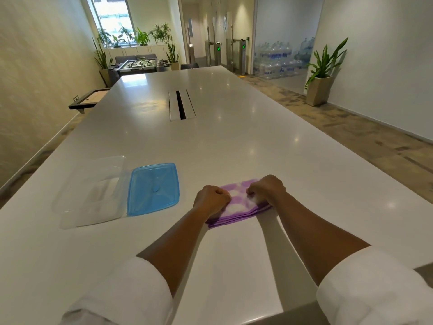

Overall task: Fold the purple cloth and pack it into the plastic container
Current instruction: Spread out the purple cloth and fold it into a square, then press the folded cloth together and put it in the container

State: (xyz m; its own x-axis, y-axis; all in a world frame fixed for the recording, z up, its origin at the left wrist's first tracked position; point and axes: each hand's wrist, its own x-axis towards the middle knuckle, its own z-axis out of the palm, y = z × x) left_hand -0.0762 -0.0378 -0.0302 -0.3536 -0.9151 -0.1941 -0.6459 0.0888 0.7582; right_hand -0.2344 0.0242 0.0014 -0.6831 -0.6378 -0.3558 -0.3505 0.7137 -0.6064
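Note:
The purple and white checked cloth lies folded into a small stacked rectangle on the white table, in front of me. My left hand is closed on its left edge and my right hand is closed on its right edge. Layered purple hems show along the near side. The clear plastic container stands open to the left, and its blue lid lies flat between the container and the cloth.
A cable slot is set into the table's middle, farther away. The table's left edge runs close to the container. Potted plants, a foosball table and stacked water bottles stand far off in the room.

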